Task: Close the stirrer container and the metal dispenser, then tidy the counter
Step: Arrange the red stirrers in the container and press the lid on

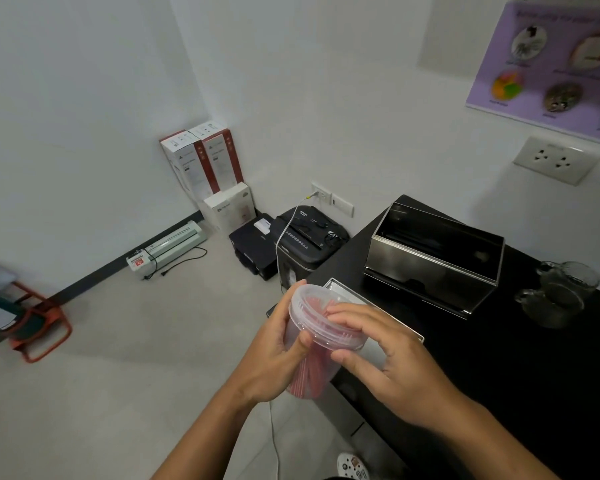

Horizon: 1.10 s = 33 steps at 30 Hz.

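A clear plastic stirrer container [314,348] full of red stirrers is held tilted in the air, just off the counter's left edge. My left hand [274,355] wraps around its side. My right hand [381,351] presses the clear lid [312,308] down on the rim with fingers and thumb. Behind, the metal dispenser [433,258] stands on the black counter [516,368] with its lid tipped back and its inside open. A flat metal piece [347,289] lies on the counter just behind the container.
Two glass pitchers [561,292] stand at the counter's right. On the floor to the left are a black shredder [309,240], a printer [253,251], a laminator [170,245], stacked boxes [205,164] and an orange chair [39,323]. A wall socket [555,160] is above the counter.
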Each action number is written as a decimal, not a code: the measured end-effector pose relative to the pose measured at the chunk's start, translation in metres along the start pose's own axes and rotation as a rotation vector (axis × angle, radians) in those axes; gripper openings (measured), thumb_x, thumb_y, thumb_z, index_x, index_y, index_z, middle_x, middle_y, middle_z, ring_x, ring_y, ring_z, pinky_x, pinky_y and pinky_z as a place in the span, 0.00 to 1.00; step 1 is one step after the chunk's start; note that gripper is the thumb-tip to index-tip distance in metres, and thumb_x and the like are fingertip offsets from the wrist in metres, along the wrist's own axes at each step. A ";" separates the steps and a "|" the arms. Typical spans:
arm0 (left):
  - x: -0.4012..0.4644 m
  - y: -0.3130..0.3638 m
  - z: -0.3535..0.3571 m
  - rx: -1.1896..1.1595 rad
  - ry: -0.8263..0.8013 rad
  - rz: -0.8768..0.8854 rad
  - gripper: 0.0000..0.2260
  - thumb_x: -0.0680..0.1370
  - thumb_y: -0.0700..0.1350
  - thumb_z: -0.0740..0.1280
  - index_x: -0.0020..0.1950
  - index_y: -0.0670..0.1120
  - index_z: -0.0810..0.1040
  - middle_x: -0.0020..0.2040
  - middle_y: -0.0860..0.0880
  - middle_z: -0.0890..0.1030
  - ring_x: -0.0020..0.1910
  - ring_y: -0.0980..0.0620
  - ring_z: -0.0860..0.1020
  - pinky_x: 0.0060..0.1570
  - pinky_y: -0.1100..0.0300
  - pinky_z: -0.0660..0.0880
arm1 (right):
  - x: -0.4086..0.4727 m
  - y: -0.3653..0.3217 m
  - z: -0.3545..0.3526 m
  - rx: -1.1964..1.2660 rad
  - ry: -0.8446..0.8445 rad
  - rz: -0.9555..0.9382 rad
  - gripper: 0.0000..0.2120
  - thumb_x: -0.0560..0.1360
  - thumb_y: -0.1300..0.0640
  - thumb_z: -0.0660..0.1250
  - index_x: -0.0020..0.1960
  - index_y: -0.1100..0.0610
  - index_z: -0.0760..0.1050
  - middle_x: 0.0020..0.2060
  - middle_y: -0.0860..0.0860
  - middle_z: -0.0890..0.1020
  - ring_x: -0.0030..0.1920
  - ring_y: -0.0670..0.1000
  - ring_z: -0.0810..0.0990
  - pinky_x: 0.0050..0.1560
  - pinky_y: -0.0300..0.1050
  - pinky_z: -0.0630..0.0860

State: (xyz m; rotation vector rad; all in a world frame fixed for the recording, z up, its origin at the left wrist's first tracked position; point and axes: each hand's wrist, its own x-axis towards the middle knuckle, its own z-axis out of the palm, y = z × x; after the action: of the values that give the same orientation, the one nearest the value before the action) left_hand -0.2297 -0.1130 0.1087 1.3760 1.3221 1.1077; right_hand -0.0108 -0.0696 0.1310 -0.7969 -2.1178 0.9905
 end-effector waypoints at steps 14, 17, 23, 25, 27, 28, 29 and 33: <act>-0.006 0.018 0.011 -0.079 0.130 0.055 0.31 0.75 0.72 0.66 0.76 0.61 0.71 0.68 0.58 0.82 0.67 0.54 0.82 0.62 0.65 0.77 | -0.003 -0.004 0.011 0.029 0.116 -0.078 0.19 0.82 0.53 0.69 0.71 0.54 0.79 0.70 0.41 0.79 0.73 0.49 0.76 0.73 0.43 0.72; -0.004 0.020 0.016 -0.110 0.212 0.036 0.30 0.76 0.73 0.66 0.72 0.59 0.75 0.65 0.53 0.84 0.65 0.49 0.83 0.60 0.63 0.78 | 0.000 -0.007 0.016 -0.001 0.140 -0.088 0.18 0.82 0.55 0.70 0.71 0.55 0.79 0.69 0.40 0.79 0.74 0.47 0.76 0.74 0.43 0.71; -0.004 0.021 0.011 -0.110 0.242 0.043 0.33 0.76 0.73 0.65 0.74 0.55 0.75 0.65 0.51 0.84 0.65 0.47 0.83 0.61 0.61 0.79 | 0.011 -0.014 0.000 0.053 -0.006 -0.010 0.20 0.80 0.45 0.72 0.70 0.49 0.80 0.70 0.38 0.78 0.76 0.47 0.73 0.75 0.46 0.70; -0.004 0.024 0.008 -0.099 0.202 0.043 0.31 0.76 0.73 0.66 0.73 0.57 0.75 0.65 0.51 0.84 0.64 0.46 0.83 0.60 0.60 0.80 | 0.014 -0.016 -0.008 0.046 -0.073 0.051 0.27 0.75 0.33 0.72 0.70 0.43 0.78 0.74 0.35 0.72 0.79 0.44 0.68 0.75 0.45 0.68; -0.003 0.027 0.008 -0.105 0.128 0.043 0.32 0.76 0.72 0.67 0.74 0.56 0.75 0.65 0.48 0.84 0.64 0.44 0.83 0.61 0.57 0.80 | 0.017 -0.015 -0.012 0.024 -0.153 0.119 0.37 0.69 0.26 0.71 0.75 0.38 0.71 0.79 0.32 0.63 0.80 0.39 0.63 0.75 0.42 0.67; -0.003 0.028 0.009 -0.104 0.089 0.046 0.33 0.76 0.71 0.68 0.75 0.54 0.74 0.65 0.47 0.84 0.64 0.43 0.84 0.61 0.56 0.81 | 0.018 -0.014 -0.012 0.020 -0.188 0.143 0.41 0.68 0.24 0.71 0.77 0.37 0.67 0.80 0.32 0.59 0.80 0.38 0.61 0.75 0.41 0.67; -0.003 0.028 0.010 -0.100 0.057 0.050 0.33 0.77 0.70 0.68 0.76 0.54 0.74 0.65 0.47 0.84 0.63 0.43 0.84 0.61 0.55 0.81 | 0.019 -0.014 -0.011 0.019 -0.211 0.154 0.43 0.67 0.23 0.71 0.78 0.35 0.64 0.80 0.32 0.58 0.80 0.37 0.61 0.75 0.40 0.67; -0.005 0.028 0.014 -0.101 0.043 0.037 0.30 0.77 0.70 0.67 0.75 0.56 0.75 0.65 0.49 0.84 0.64 0.44 0.83 0.60 0.59 0.80 | 0.021 -0.017 -0.005 0.075 -0.145 0.143 0.33 0.71 0.31 0.74 0.72 0.27 0.64 0.70 0.29 0.69 0.72 0.38 0.73 0.63 0.30 0.74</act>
State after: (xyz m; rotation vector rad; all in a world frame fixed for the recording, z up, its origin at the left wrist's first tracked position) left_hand -0.2111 -0.1190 0.1340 1.3136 1.2585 1.2189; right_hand -0.0232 -0.0611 0.1536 -0.8713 -2.1546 1.2295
